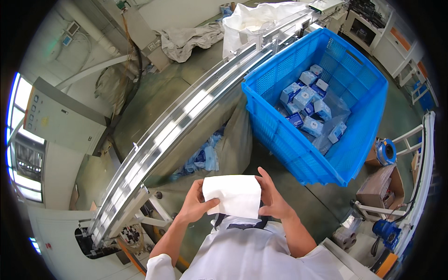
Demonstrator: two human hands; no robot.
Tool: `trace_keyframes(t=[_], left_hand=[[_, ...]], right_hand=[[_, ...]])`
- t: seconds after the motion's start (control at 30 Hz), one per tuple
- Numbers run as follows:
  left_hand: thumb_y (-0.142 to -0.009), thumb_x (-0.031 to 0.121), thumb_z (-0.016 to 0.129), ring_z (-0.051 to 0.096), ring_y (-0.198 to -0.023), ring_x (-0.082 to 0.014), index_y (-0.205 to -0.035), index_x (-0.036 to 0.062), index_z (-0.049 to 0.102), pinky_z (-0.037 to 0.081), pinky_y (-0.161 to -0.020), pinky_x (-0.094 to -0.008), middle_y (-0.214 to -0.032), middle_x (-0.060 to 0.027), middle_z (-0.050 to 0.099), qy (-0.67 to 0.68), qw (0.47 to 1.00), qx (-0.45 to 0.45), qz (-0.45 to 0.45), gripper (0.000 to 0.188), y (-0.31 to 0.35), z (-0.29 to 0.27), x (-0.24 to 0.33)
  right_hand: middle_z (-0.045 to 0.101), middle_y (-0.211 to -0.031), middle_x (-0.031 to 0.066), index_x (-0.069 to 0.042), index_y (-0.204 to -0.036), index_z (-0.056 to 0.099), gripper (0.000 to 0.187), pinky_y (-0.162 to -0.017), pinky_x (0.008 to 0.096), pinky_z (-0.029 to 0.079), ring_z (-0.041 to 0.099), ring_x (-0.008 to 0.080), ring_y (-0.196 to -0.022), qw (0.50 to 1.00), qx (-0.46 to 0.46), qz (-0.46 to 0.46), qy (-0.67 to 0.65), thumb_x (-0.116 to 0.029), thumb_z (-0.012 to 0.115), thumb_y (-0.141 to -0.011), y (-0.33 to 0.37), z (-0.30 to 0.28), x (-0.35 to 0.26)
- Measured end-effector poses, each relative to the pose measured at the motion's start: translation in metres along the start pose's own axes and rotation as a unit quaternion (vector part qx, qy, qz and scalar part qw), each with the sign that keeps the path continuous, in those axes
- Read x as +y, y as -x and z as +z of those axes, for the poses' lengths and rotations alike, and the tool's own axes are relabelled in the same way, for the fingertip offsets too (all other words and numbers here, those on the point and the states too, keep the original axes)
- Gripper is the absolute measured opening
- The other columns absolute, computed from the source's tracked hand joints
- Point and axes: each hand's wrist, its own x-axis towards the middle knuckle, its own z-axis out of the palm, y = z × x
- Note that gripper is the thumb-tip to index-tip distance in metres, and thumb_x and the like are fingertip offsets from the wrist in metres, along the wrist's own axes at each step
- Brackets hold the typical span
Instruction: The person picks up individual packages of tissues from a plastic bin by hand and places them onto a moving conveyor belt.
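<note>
Both of my hands hold a piece of white tissue paper in front of my chest. Its shape is roughly square, with a slightly curved top edge; whether it is a roll or a folded stack I cannot tell. My left hand grips the left side, the thumb lying across the front. On the right side my right hand presses against it, with one finger standing up past the top corner. The fingers behind the paper are hidden. Ahead to the right, a large blue plastic crate contains several blue-and-white packs and clear plastic film.
A shiny metal conveyor rail curves from lower left to the far middle. Beneath it hangs a grey cloth with blue-and-white wrappers. A white sack stands at the back. At right are a cardboard box and a blue motor.
</note>
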Motion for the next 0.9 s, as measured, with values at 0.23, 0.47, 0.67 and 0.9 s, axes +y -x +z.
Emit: trace_keyframes(t=[0.23,0.47,0.67,0.9], left_hand=[[-0.077,0.004,0.073,0.054,-0.11,-0.0184,-0.129,-0.002,0.034,0.045,-0.093,-0.0332,-0.12,-0.0129,0.054,0.034,0.999,-0.02,-0.016,0.065,0.007,0.026,-0.013],[-0.095,0.028,0.054,0.052,-0.116,-0.0251,-0.136,0.0029,0.036,0.043,-0.098,-0.0384,-0.128,-0.0148,0.051,0.199,0.975,0.078,0.057,0.051,0.017,-0.002,-0.053],[-0.096,0.02,0.051,0.055,-0.111,-0.0227,-0.128,0.004,0.045,0.045,-0.095,-0.0394,-0.121,-0.0126,0.055,0.149,0.983,0.097,0.049,0.037,0.02,-0.012,-0.06],[-0.1,0.035,0.042,0.049,-0.12,-0.0244,-0.132,0.0027,0.044,0.039,-0.102,-0.0372,-0.13,-0.0134,0.051,0.234,0.966,0.084,0.067,0.045,0.01,-0.066,-0.051]], right_hand=[[0.054,-0.123,0.0125,-0.009,-0.148,0.019,0.1,-0.089,0.0341,0.049,0.055,0.0218,-0.11,0.986,0.127,0.103,0.042,0.008,0.075,-0.067,0.019,-0.016,0.001],[0.058,-0.118,0.0156,-0.006,-0.144,0.028,0.094,-0.093,0.0366,0.046,0.057,0.0241,-0.108,0.989,0.113,-0.037,0.083,0.006,0.077,-0.065,0.024,-0.014,-0.053],[0.058,-0.12,0.0123,-0.004,-0.142,0.03,0.092,-0.094,0.0323,0.045,0.058,0.0221,-0.108,0.984,0.123,0.0,0.13,0.008,0.078,-0.065,0.008,0.021,-0.05],[0.056,-0.125,0.0164,-0.003,-0.145,0.021,0.107,-0.099,0.0399,0.04,0.054,0.029,-0.117,0.995,-0.092,-0.023,0.005,0.011,0.079,-0.055,-0.03,0.074,-0.034]])
